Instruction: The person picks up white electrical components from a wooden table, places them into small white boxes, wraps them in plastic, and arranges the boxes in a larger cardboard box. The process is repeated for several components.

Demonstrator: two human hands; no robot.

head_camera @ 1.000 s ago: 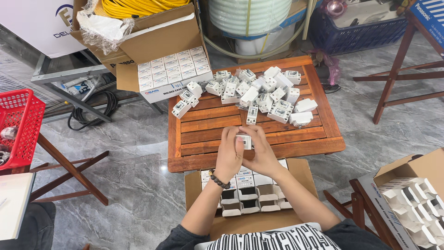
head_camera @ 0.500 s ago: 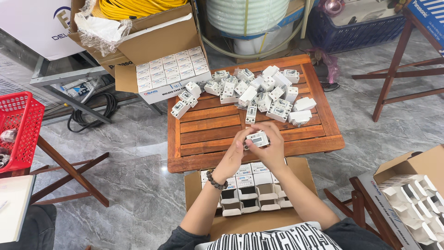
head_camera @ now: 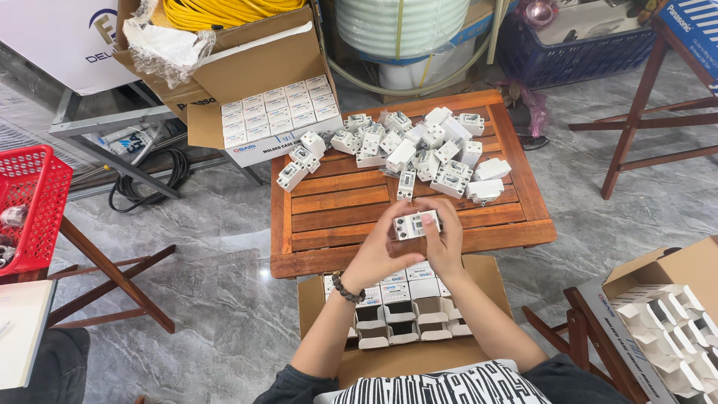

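2 hands are meeting at the centre of the frame over the near edge of the wooden table (head_camera: 329, 213): the left hand (head_camera: 376, 251) and right hand (head_camera: 447, 239) are both curling closed around 1 small white breaker (head_camera: 413, 224), fingertips gripping its sides. Below them, an open cardboard box (head_camera: 490, 288) is holding rows of small white cartons, some open. A loose pile of breakers (head_camera: 419, 146) is lying on the table's far side.

left hand (head_camera: 381, 251), right hand (head_camera: 446, 239), seemingly gripping, raised together

Layout around the slatted wooden table (head_camera: 329, 202)

Loose white plastic breakers (head_camera: 419, 146) crowd its far edge; brown cardboard box of small cartons (head_camera: 404, 307) sits before its near edge; red plastic basket (head_camera: 30, 202) far left.
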